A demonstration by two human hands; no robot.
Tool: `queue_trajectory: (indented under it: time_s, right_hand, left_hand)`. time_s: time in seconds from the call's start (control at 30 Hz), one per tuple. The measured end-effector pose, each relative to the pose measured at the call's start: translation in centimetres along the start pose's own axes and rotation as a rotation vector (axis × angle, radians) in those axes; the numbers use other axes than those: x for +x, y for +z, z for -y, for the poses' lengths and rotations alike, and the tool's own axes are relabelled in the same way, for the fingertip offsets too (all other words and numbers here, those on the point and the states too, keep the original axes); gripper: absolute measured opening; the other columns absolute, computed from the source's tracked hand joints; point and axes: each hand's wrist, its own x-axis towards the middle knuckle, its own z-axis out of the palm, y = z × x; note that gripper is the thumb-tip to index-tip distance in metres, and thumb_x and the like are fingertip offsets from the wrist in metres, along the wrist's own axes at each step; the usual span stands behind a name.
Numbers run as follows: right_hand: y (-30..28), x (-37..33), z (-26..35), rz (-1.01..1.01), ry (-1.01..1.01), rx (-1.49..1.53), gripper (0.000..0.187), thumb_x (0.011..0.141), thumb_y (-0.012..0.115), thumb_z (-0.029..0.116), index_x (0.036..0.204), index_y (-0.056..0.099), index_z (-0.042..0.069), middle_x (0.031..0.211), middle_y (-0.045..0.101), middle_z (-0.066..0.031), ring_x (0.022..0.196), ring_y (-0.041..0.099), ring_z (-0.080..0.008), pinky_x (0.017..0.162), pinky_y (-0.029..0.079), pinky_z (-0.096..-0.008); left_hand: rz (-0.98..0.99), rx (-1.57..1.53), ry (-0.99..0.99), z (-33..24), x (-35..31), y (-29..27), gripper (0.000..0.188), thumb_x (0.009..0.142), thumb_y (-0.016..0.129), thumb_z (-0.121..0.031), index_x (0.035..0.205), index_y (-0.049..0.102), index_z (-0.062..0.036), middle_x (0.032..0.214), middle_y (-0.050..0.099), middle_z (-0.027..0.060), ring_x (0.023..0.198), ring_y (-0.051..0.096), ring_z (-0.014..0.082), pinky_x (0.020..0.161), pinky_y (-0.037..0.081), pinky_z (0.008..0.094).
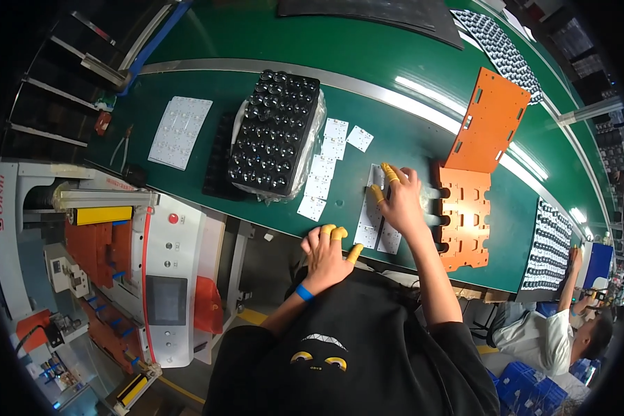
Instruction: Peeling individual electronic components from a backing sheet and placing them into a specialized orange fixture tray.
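My right hand [401, 201] rests over white circuit board strips [369, 220], with yellow covers on the thumb and a finger. Its fingers are apart and touch the boards' upper part. At the bench's near edge, my left hand [327, 262] has bent but parted fingers, several in yellow covers, and I see nothing in it. Just beyond it lies a column of small square white boards [319, 179], with one loose square board [360, 138] beside the column. To the right of my right hand stands an orange fixture [464, 218] with notched edges and a raised orange plate [489, 121].
A black tray of shiny round lenses [274, 139] stands left of the boards. Further left are a white board panel [180, 132] and pliers [122, 149]. A machine with a screen [166, 301] flanks the bench. At right, a person [551, 340] works near a board-filled sheet [549, 246].
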Motion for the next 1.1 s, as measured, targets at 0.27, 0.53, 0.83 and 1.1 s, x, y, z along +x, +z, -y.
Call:
queue_trajectory:
  time_s: [0.27,0.53,0.83,1.1]
  right_hand:
    - [-1.3,1.1,-0.7,0.014,-0.033,0.165,0.047,0.085,0.066,0.015,0.126,0.055,-0.004,0.122,0.058,-0.0206,0.116,0.047,-0.0385,0.098,0.038,-0.047]
    - [-1.5,2.9,-0.5,0.178,0.067,0.21,0.036,0.086,0.065,0.016,0.115,0.061,-0.006,0.107,0.064,-0.0229,0.104,0.057,-0.034,0.087,0.046,-0.0407]
    - [-8.5,-1.8,-2.5,0.566,0.354,0.997,0.025,0.089,0.07,0.02,0.086,0.066,-0.004,0.075,0.066,-0.0046,0.065,0.059,-0.0102,0.059,0.048,-0.0267]
    - [-7.7,-10.0,-3.2,0.383,0.372,1.832,0.025,0.071,0.081,0.01,0.074,0.061,-0.004,0.066,0.06,-0.0108,0.051,0.059,-0.0136,0.043,0.047,-0.0249]
  left_hand:
    - [0.021,-0.068,-0.073,-0.2,0.4,-0.2,0.034,0.077,0.073,-0.021,0.106,0.058,-0.01,0.114,0.053,0.0088,0.111,0.043,0.0313,0.093,0.029,0.0465]
    - [-0.004,-0.108,-0.11,-0.6,0.7,-0.8,0.032,0.075,0.072,-0.015,0.105,0.059,-0.0101,0.114,0.054,0.0088,0.11,0.044,0.0315,0.091,0.03,0.0464]
    - [0.303,-1.379,-0.54,1.8,0.2,-2.6,0.016,0.087,0.059,-0.008,0.102,0.057,-0.0023,0.099,0.062,0.0107,0.093,0.057,0.0243,0.083,0.045,0.0338]
    - [0.59,-1.463,-0.359,0.3,2.9,-8.0,0.02,0.085,0.066,-0.002,0.104,0.062,0.0044,0.097,0.067,0.0139,0.084,0.066,0.0213,0.077,0.053,0.0324]
